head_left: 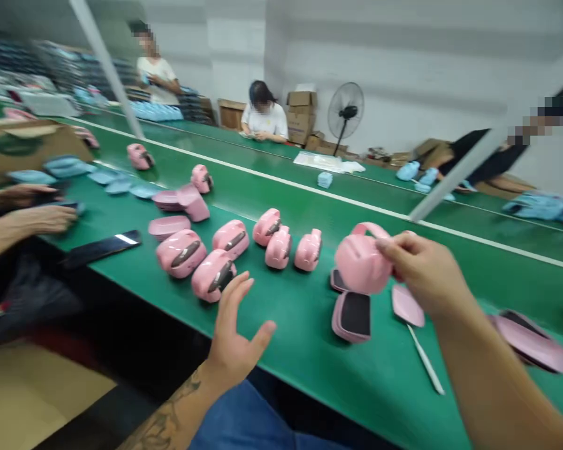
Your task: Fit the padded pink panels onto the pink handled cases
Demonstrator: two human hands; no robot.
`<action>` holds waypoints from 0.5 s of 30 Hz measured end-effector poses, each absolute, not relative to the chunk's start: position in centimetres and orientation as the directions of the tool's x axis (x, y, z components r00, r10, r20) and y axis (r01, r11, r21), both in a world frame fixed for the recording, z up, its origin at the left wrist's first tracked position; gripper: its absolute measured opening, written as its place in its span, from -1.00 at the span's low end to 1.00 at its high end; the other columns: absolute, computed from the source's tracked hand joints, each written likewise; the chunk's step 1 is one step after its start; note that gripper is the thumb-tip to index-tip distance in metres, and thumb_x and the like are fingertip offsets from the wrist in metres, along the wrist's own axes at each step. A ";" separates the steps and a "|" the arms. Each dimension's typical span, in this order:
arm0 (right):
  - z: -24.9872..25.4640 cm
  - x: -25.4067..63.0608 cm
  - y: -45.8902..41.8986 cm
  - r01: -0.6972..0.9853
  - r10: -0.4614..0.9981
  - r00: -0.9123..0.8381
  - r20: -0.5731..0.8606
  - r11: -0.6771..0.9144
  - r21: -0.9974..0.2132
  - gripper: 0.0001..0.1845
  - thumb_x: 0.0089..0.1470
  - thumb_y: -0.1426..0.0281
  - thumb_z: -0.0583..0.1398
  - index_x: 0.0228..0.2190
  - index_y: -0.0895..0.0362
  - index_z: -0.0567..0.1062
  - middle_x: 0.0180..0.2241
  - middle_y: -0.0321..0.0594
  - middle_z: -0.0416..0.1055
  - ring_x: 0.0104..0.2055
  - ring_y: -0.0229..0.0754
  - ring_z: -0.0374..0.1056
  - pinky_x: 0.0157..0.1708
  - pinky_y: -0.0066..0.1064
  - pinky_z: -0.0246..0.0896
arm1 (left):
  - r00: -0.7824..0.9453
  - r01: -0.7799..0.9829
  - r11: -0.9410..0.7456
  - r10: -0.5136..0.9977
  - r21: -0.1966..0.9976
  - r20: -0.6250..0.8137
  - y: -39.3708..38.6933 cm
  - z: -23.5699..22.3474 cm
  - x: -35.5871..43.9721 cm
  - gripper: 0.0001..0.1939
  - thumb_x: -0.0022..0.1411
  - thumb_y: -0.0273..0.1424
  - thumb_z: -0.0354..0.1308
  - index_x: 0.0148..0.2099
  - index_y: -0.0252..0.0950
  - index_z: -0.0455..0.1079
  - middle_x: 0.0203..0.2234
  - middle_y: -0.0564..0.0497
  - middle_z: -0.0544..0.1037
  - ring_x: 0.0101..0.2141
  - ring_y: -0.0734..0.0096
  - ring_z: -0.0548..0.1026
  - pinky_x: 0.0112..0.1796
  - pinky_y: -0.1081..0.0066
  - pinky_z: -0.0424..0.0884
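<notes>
My right hand [420, 265] is closed on a pink rounded plastic shell [363, 262] with a loop-shaped handle, held above the green table [286, 319]. Fingers apart, my left hand [237, 334] hovers near the table's front edge with nothing in it. Just beyond its fingertips sits a pink housing with a dark grey strip [211, 275]. Several similar housings stand behind it, such as one at the left [181, 253] and one farther right [308, 250]. Below the held shell is a stack of pink trays with black pads [354, 317]. A single pink plate [408, 305] lies under my right hand.
A white thin tool [426, 362] lies at the right, near pink oval panels [535, 340]. At left are a black phone-like slab [103, 247], blue pieces [117, 182] and a co-worker's hands [37, 215]. Slanted metal posts [460, 169] rise from the table. Other people work across it.
</notes>
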State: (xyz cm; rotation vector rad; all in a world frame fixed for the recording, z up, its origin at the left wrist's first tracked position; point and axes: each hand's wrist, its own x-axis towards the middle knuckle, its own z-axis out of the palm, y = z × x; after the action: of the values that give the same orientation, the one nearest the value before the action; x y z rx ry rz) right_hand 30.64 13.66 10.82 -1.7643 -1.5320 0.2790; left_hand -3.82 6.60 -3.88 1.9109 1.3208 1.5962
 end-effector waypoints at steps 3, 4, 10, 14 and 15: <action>11.1 25.6 8.4 0.492 0.989 0.112 0.094 0.027 -0.870 -0.37 -0.01 -0.29 0.37 -0.51 0.02 0.51 -0.60 -0.30 0.38 -0.56 -0.19 0.27 -0.54 -0.32 0.22 | 0.257 0.138 -0.385 0.904 0.912 0.343 7.1 -1.6 0.5 0.39 0.01 -0.12 0.64 0.66 -0.05 -0.14 0.57 -0.32 0.10 0.53 -0.41 0.10 0.43 -0.37 0.15; 10.9 24.3 7.3 0.381 0.997 0.057 0.046 0.021 -0.924 -0.37 -0.02 -0.27 0.40 -0.51 0.03 0.47 -0.59 -0.33 0.37 -0.56 -0.22 0.24 -0.56 -0.35 0.17 | 0.297 0.109 -0.359 0.902 0.927 0.314 7.3 -1.2 1.7 0.49 -0.09 -0.14 0.68 0.67 -0.04 -0.18 0.58 -0.31 0.06 0.54 -0.45 0.06 0.44 -0.39 0.13; 7.7 26.0 8.2 0.659 0.998 0.041 0.054 0.014 -0.752 -0.37 0.42 -0.15 -0.02 -0.19 0.03 0.60 -0.38 -0.25 0.55 -0.39 -0.16 0.47 -0.38 -0.35 0.34 | 0.230 -0.133 -0.258 0.931 0.957 0.283 8.1 -2.7 3.9 0.20 0.06 0.06 0.52 0.59 -0.21 0.09 0.48 -0.30 0.29 0.46 -0.40 0.26 0.40 -0.23 0.28; 4.6 30.8 11.4 0.813 0.985 0.170 0.027 -0.125 -0.569 -0.72 0.35 0.19 0.23 -0.12 0.08 0.66 -0.12 -0.05 0.64 -0.09 -0.01 0.55 -0.08 -0.24 0.40 | 0.347 -0.442 0.060 0.931 0.895 0.109 8.0 -5.3 3.6 -0.12 0.29 0.16 0.29 0.47 -0.21 0.32 0.32 -0.26 0.51 0.31 -0.29 0.48 0.26 -0.17 0.49; 3.9 31.5 11.9 0.831 0.985 0.170 0.005 -0.141 -0.538 -0.77 0.33 0.24 0.26 -0.15 0.09 0.67 -0.11 -0.04 0.64 -0.08 -0.01 0.55 -0.04 -0.22 0.40 | 0.362 -0.475 0.137 0.931 0.869 0.051 7.8 -5.8 3.6 -0.17 0.31 0.15 0.27 0.45 -0.21 0.34 0.28 -0.26 0.55 0.25 -0.27 0.53 0.20 -0.17 0.54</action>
State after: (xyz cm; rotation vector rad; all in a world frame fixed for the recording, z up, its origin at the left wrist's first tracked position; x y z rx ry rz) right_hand 31.55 11.90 3.93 -2.0344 -1.7153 0.4955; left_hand 3.63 7.81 -5.78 0.9515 0.5910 1.1071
